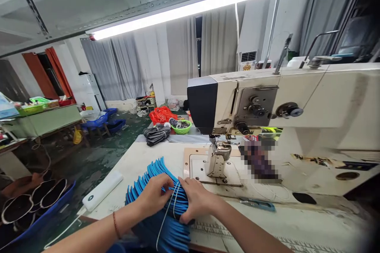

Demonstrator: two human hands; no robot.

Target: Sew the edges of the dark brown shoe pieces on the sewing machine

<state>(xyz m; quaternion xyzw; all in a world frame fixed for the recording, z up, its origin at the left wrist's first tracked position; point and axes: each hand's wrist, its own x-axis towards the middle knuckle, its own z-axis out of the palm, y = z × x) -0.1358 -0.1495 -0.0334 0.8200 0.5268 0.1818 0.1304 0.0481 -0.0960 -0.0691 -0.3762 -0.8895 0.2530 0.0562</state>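
Note:
A thick bundle of blue, thin flexible pieces (162, 225) stands fanned out at the front edge of the sewing machine table. White string (164, 221) loops around it, with a loose end hanging down the front. My left hand (157, 193) is closed, its thumb and finger pinched at the string where it crosses the top of the pieces; the exact hold is partly hidden. From the right, my right hand (197, 199) grips the bundle's side, fingers over the top and thumb low on the front.
Behind my hands stands a post-bed sewing machine (218, 160). On the table lie a white power-bank-like box (102, 190) with a cable, blue-handled snips (257, 204) and a dark folded bundle (156, 134). A green basket (181, 127) is farther back; a blue bin (38, 221) stands left.

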